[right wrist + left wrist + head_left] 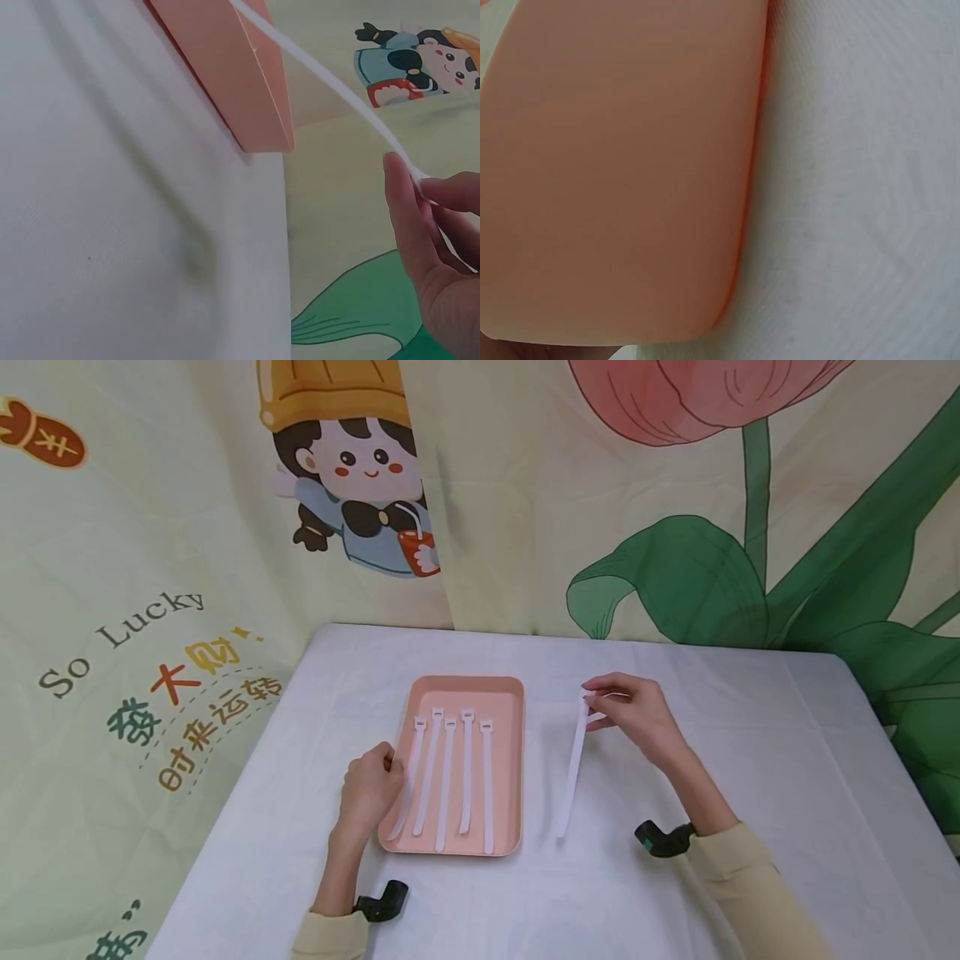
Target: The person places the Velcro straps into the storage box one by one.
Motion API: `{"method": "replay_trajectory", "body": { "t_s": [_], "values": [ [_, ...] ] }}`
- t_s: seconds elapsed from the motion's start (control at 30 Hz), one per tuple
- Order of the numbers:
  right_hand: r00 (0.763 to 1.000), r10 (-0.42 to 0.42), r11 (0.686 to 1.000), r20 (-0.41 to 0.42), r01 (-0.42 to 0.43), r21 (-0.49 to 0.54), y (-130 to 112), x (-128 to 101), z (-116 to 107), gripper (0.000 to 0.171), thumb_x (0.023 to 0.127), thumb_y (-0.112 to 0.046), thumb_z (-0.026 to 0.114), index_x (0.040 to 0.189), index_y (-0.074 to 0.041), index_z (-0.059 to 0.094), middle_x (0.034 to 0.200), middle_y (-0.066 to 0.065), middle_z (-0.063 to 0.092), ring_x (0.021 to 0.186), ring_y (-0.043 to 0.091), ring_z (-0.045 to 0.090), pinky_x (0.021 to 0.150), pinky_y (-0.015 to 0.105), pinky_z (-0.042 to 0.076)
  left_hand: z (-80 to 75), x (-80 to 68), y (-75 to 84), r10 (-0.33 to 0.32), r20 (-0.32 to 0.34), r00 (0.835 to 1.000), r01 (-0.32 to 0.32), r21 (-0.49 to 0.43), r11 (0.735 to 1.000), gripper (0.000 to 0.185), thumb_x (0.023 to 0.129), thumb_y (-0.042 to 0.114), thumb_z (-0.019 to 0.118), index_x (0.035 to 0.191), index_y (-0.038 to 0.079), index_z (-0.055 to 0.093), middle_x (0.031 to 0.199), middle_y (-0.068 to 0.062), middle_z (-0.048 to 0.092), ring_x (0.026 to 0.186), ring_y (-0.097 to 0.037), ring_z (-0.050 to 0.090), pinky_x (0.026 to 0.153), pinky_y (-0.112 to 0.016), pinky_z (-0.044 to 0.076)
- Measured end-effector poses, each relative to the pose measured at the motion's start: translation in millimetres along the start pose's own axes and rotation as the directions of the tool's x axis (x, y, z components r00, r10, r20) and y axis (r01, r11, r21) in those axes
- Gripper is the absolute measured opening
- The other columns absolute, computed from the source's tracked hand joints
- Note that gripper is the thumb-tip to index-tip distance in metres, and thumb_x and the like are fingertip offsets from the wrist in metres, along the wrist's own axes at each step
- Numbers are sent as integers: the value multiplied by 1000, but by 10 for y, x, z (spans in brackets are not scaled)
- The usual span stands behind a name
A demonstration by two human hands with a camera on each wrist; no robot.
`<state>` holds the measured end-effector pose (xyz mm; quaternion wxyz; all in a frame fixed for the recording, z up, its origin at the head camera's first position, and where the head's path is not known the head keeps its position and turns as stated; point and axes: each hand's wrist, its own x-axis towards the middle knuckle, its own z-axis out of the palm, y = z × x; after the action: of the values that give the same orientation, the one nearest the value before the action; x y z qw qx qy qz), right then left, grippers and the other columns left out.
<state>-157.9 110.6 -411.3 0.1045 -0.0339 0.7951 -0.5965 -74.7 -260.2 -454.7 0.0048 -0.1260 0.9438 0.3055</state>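
Observation:
A pink tray [507, 777] lies on the table with several white slotted-head cable straps [488, 785] lined up lengthwise inside. My left hand [371, 787] grips the tray's left edge with curled fingers; in the left wrist view the tray wall [622, 172] fills much of the picture, and a bit of the hand [547, 352] shows below it. To the right of the tray, my right hand [636, 717] pinches one more white cable strap [574, 764] near its upper end. Its long tail hangs down toward the front. Another part of that strap passes behind the fingers in the right wrist view.
A white cloth covers the table [780, 760]. Behind it hangs a printed backdrop [510, 527] with a cartoon figure and a large flower. Black wrist cameras sit on the left forearm [339, 868] and right forearm [705, 789].

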Motion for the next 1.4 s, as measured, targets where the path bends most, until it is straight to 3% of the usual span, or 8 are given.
{"method": "replay_trajectory", "body": {
  "t_s": [0.27,0.4,0.5,0.87,1.13,1.4],
  "values": [
    [997,-49,999,60,48,3,-186,77,191,31,98,-9,68,126,4,66,118,21,68,97,37,71,74,37,62,11,0,-27,5,-1,1000,-5,-8,1000,16,96,6,54,80,4,54,64,-5,51,55,-18,49,48,-29,35],
    [991,-77,997,107,76,11,-264,123,292,29,98,-7,68,126,2,67,114,21,69,98,45,67,77,44,62,12,12,-38,10,2,1000,-10,-12,1000,16,96,6,54,81,4,55,63,-5,51,54,-17,49,48,-28,35],
    [984,-98,995,148,98,9,-304,166,368,28,98,-5,66,125,1,68,113,20,69,94,42,67,80,47,61,4,15,-40,14,3,1000,-14,-15,1000,16,96,6,54,81,5,55,63,-4,51,54,-17,48,48,-28,35],
    [959,-137,989,249,148,-25,-395,327,571,26,97,-2,64,122,1,69,111,17,69,88,32,72,79,41,62,-1,6,-37,12,5,1000,-11,-14,1000,16,97,6,54,81,4,54,63,-5,50,54,-18,48,48,-28,35],
    [952,-117,990,283,136,-47,-341,471,755,23,98,-1,63,120,1,70,107,18,67,77,27,73,82,49,61,-13,11,-45,2,9,1000,-2,-19,1000,16,97,7,54,80,5,53,63,-4,49,55,-18,48,48,-28,34],
    [954,-73,973,292,133,-191,-258,575,922,24,98,-3,64,120,1,71,106,16,68,76,23,70,75,34,62,-13,0,-47,1,14,1000,-1,-17,1000,16,98,8,53,81,5,53,64,-4,50,56,-17,48,49,-28,35]
  ]
}}
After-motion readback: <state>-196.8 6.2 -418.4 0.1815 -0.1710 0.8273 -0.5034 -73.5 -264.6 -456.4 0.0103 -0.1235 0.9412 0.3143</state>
